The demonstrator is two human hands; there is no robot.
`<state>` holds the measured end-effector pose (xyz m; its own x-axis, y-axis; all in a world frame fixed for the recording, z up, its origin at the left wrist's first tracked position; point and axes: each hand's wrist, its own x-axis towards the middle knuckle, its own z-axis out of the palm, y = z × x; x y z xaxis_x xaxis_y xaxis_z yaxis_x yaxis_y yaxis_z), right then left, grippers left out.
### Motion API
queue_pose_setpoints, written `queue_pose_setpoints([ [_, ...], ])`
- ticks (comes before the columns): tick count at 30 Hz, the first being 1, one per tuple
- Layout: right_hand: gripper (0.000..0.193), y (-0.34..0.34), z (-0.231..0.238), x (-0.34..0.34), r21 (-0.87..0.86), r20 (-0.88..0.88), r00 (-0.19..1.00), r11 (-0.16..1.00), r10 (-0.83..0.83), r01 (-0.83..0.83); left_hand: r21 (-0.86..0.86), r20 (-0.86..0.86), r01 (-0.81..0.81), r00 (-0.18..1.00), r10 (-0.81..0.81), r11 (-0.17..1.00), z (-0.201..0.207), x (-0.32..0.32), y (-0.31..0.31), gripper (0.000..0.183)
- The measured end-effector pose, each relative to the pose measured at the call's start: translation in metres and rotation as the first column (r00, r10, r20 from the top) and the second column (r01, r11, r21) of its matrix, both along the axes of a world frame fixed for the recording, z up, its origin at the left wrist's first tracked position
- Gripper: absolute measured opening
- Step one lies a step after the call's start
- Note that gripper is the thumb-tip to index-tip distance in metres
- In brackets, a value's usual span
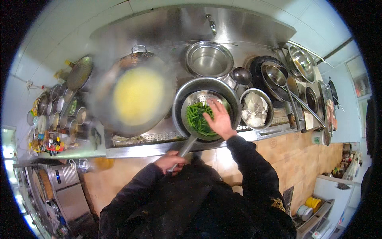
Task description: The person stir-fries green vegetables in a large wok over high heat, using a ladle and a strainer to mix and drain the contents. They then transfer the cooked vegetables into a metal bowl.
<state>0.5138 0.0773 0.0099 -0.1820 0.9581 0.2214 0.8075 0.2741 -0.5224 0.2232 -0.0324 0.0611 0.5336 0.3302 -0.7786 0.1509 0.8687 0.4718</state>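
Note:
My left hand (170, 161) is wrapped round the metal handle of a perforated strainer ladle (204, 96). The ladle's bowl rests in or over a large steel pot (180, 115) and carries cut green vegetables (197, 117). Over the right side of those greens is my right hand (219, 118), fingers stretched out and apart. Whether its fingertips touch the greens or the ladle I cannot tell. To the left, a big wok (101, 107) holds steaming yellow liquid (138, 95).
Behind the pot stands a steel basin (209, 63) of water, with a ladle (242, 75) beside it. A bowl of white paste-like food (254, 109) is at the right, near another wok (258, 63) holding a strainer. Jars and seasoning containers (59, 105) crowd the left; a tap (211, 24) juts from the back.

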Motion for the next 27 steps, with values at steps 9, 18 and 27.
queue_pose_setpoints([
  [9, 0.049, 0.027, -0.077, -0.061, -0.205, 0.263, 0.934, 0.960, 0.241, -0.190, 0.056, -0.095, 0.050, 0.994, -0.045, 0.997, 0.014, 0.009, 0.011, 0.018],
  [18, 0.034, 0.049, -0.106, -0.063, -0.223, 0.289, 0.915, 0.949, 0.282, -0.222, 0.032, -0.100, 0.030, 0.995, -0.027, 0.999, 0.006, 0.010, 0.010, 0.018],
  [27, 0.036, 0.056, -0.112, -0.062, -0.152, 0.234, 0.935, 0.960, 0.265, -0.234, 0.019, -0.080, 0.009, 0.997, -0.007, 1.000, 0.010, 0.009, 0.009, 0.017],
])
